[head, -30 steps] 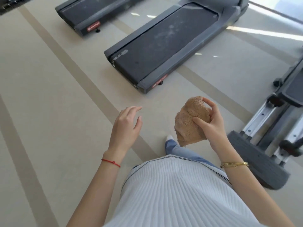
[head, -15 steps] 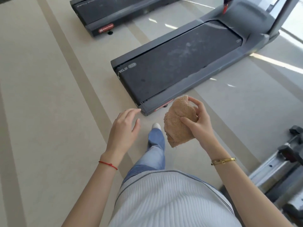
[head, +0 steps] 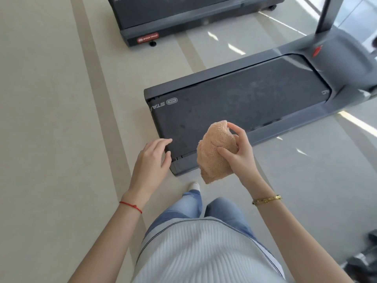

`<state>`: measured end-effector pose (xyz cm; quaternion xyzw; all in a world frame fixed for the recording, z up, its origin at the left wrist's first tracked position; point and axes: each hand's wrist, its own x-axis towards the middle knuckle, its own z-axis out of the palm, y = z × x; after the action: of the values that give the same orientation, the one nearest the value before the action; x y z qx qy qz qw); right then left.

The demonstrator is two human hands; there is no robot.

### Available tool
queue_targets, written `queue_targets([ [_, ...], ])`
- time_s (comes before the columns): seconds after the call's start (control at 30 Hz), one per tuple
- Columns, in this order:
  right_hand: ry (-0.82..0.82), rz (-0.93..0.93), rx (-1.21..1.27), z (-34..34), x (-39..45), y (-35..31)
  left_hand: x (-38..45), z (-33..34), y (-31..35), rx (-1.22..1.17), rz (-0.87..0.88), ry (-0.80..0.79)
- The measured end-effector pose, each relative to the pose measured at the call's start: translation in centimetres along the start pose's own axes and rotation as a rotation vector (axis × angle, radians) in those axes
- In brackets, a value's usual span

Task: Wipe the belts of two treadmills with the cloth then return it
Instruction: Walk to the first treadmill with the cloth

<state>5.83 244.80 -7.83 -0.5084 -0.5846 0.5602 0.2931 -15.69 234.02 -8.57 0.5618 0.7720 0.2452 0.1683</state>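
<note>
Right hand [head: 241, 158] squeezing the cloth [head: 215, 152] – above the belt's [head: 234, 105] near end, left hand [head: 152, 160] loose, holding nothing, second treadmill [head: 183, 15] behind

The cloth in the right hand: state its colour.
The cloth is peach-orange terry, seen in the head view, the only one.

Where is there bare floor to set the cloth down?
Wide bare floor lies left of the near treadmill; a narrower strip runs between it and the far treadmill. Crowded bottom right, by dark equipment. The right hand holds the cloth.
</note>
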Motion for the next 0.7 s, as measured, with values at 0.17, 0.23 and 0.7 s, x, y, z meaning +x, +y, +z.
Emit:
queue_targets([
  [0.17, -0.083, 0.045, -0.039, -0.9, 7.6, 0.3, 6.2, 1.8, 0.5, 0.03, -0.083, 0.026],
  [0.23, -0.141, 0.046, -0.075, -1.2, 10.9, 0.7, 8.5, 3.1, 0.4, 0.04, -0.125, 0.033],
  [0.7, -0.468, 0.029, -0.219, 2.4, 35.9, 12.1, 22.0, 20.2, -8.8, 0.107, -0.358, 0.181],
])
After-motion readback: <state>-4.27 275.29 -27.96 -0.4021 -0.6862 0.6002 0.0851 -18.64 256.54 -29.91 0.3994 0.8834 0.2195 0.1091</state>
